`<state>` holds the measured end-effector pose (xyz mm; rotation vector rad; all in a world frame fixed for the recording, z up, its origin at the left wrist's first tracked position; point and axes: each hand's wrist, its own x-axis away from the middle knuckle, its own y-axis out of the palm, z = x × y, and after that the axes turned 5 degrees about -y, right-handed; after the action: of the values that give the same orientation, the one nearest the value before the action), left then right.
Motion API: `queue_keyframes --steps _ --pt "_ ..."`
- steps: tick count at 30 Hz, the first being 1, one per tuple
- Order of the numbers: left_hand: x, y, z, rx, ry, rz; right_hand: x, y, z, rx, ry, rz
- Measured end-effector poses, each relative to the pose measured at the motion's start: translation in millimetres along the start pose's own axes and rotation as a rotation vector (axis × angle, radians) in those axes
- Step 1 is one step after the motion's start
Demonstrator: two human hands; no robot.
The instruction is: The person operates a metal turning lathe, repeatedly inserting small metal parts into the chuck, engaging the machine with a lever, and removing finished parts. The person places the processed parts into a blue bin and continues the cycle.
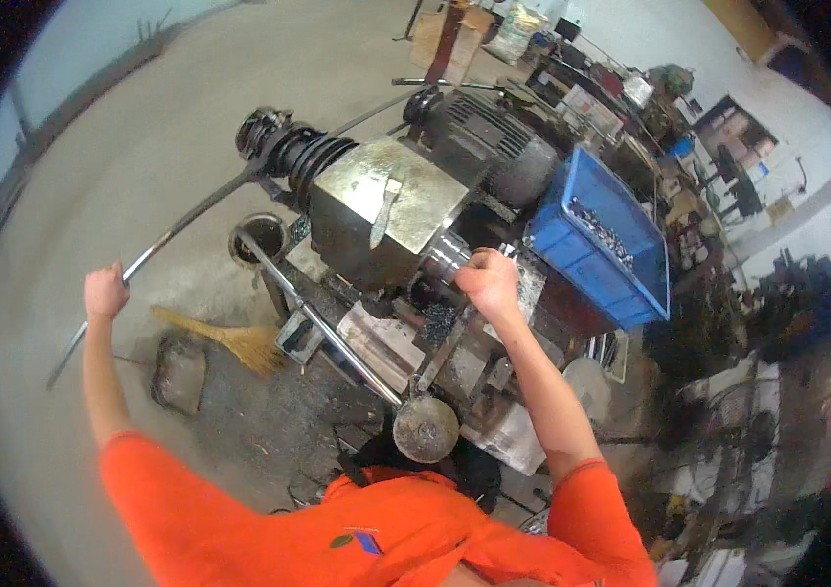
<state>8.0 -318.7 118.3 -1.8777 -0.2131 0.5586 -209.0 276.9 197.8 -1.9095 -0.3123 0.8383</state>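
Note:
My left hand (106, 292) is wrapped round a long metal lever rod (176, 230), which slants up to the dark ringed spindle end (313, 157) of a small lathe. My right hand (487, 282) is closed at the front of the lathe's round steel chuck (447, 256). What its fingers hold there is hidden. Between my hands stands the boxy headstock (342, 220), with a brush (385, 213) lying on its worn metal top. Nearer to me, a second steel bar (337, 344) runs down to a round metal disc (426, 428).
A blue crate (591, 259) with many small metal parts stands right of the chuck. Behind the headstock sits a ribbed motor (494, 137). A straw broom (229, 339) and a dirty block-like object (180, 374) lie on the floor at left. Cluttered benches line the right side.

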Motion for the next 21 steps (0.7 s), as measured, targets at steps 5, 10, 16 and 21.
queue_keyframes --steps 5,10,16,21 --pt "-5 -10 39 0.112 -0.485 -0.038 19 6 10 -0.039 0.109 0.116" --pt "15 -46 93 0.633 -0.248 0.108 83 -62 -8 -0.178 0.006 0.359" --pt "50 5 221 0.842 -0.02 0.098 222 -131 26 -0.067 0.404 0.292" --pt "92 99 292 0.601 0.172 -0.495 338 -151 42 -0.035 0.678 0.329"
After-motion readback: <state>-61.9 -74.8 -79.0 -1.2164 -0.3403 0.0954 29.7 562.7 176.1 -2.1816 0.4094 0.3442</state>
